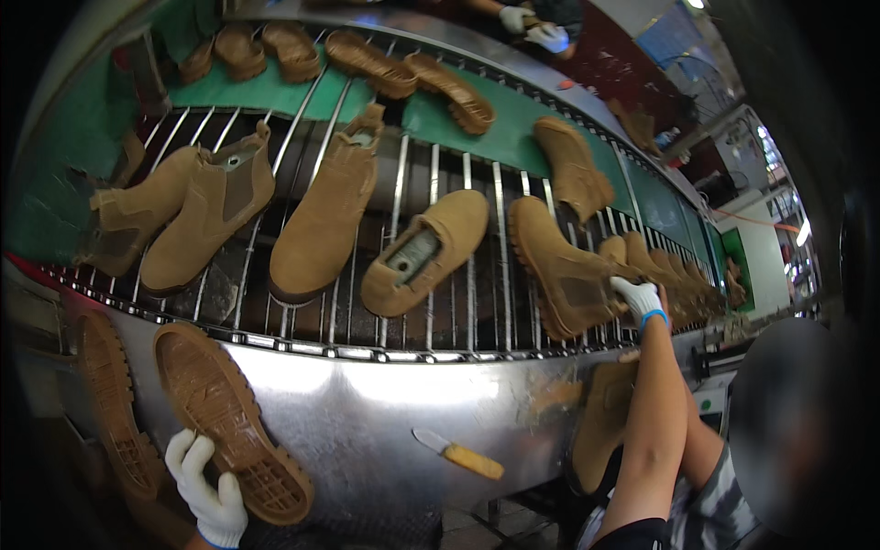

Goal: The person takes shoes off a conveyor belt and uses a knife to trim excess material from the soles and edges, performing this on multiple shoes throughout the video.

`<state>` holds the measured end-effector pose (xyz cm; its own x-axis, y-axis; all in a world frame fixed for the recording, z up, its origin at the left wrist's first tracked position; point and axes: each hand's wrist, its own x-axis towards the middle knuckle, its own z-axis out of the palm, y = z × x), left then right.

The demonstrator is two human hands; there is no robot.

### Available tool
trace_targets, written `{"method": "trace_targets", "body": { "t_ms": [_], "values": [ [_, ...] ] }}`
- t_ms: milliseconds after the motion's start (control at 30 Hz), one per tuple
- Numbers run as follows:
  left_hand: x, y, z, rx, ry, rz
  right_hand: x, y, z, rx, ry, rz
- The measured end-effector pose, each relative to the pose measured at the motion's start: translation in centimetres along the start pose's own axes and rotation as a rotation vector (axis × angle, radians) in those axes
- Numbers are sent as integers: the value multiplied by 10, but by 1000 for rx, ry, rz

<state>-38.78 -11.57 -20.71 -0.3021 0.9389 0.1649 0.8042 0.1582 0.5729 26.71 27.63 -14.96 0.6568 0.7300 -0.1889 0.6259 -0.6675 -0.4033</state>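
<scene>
My left hand (pixel 209 495), in a white glove, is at the lower left with its fingers and thumb closed on the edge of a brown rubber boot sole (pixel 206 385). The sole's cavity faces up, with a grid at the heel. Beside it, at the far left, lies a second sole (pixel 115 403). My right arm stretches far to the right. Its gloved hand (pixel 640 301), with a blue cuff, is closed on the shaft of a tan ankle boot (pixel 564 266) lying on the metal rod conveyor (pixel 500 275). The glove partly hides that grip.
Several tan boots, including one (pixel 330 211), lie along the conveyor. Soles, including one (pixel 371 64), sit on the green belt (pixel 513 115) beyond. A yellow-handled knife (pixel 467 458) rests on the metal table (pixel 367 394). A co-worker (pixel 724 486) is close at right; another's gloved hands (pixel 536 29) are beyond.
</scene>
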Motion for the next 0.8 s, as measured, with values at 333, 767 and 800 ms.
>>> {"method": "trace_targets", "body": {
  "t_ms": [333, 767, 800],
  "values": [
    [-2, -27, -11, 49, -151, 76, 28, -15, -90, 542, -115, 123],
    [4, -25, -12, -97, -37, 186, -320, 14, -61, 180, 189, -505],
    [9, -22, -10, -129, -6, 211, -335, 21, -41, 131, 129, -511]
  ]
}}
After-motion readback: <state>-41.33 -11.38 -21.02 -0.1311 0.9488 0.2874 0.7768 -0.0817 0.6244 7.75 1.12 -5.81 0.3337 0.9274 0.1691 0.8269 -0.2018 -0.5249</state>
